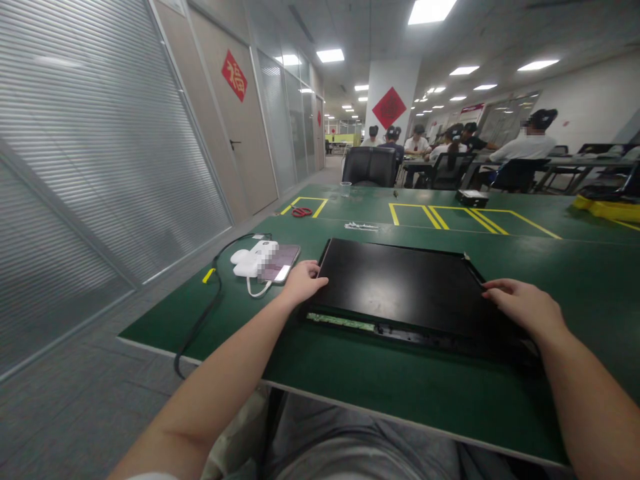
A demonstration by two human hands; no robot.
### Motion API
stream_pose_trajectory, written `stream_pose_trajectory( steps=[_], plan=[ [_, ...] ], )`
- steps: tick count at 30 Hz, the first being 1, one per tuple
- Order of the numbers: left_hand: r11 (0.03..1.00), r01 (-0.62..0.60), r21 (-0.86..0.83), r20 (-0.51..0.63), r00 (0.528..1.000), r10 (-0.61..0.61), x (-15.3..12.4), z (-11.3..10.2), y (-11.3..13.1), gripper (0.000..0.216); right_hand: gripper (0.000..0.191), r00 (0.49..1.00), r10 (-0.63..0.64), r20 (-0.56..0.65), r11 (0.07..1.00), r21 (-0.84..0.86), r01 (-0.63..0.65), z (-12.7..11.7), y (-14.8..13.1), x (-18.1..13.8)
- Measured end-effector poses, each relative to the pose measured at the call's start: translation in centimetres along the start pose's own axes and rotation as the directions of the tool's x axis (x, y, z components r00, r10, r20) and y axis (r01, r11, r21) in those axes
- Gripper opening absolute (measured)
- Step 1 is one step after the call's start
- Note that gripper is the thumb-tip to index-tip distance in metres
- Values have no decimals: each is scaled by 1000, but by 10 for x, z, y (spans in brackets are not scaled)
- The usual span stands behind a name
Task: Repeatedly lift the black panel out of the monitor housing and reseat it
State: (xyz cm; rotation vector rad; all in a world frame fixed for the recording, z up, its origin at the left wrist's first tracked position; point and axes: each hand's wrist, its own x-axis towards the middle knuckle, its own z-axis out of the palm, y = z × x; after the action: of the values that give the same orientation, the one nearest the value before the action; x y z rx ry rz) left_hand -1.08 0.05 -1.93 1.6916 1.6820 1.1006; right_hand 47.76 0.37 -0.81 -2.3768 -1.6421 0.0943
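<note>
Black panel point(400, 290) lies flat on the green table point(350, 387) at my twelve o'clock, my left hand point(303, 283) curled around its nine o'clock edge, my right hand point(523, 308) resting loosely open on its three o'clock edge, both forearms stretched forward.

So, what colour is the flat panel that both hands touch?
The flat panel is black, lying on the green table; the head view shows it.

Bright, even light comes from white rectangular ceiling panels point(430, 10) at twelve o'clock. Faint glare dulls the flat black panel point(400, 287); edges bow.
</note>
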Motion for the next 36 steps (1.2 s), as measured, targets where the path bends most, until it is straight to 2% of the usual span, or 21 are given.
stream_pose_trajectory(
  steps=[9, 14, 21, 28, 36],
  plan=[
    [963, -5, 268, 38, 999, -6, -2, -1, 3, 24, 40, 999, -10, -50, 1000, -12, 9, 2, 1, 1],
    [967, -22, 253, 43, 999, 12, -2, -1, 3, 22, 41, 1000, -1, -7, 1000, 15, 1, 0, 1, 1],
    [974, -12, 224, 17, 1000, 8, -1, -2, 4, 21, 38, 1000, -19, -25, 999, 45, 20, 1, 1, 1],
    [949, -51, 312, 34, 999, 42, -3, -3, 7, 14, 44, 1000, 13, 23, 1000, 12, -14, -6, -6, -6],
    [944, -102, 315, 51, 995, 90, -7, 1, 10, 23, 39, 1000, -11, -3, 1000, 20, 11, -1, -1, -1]
  ],
)
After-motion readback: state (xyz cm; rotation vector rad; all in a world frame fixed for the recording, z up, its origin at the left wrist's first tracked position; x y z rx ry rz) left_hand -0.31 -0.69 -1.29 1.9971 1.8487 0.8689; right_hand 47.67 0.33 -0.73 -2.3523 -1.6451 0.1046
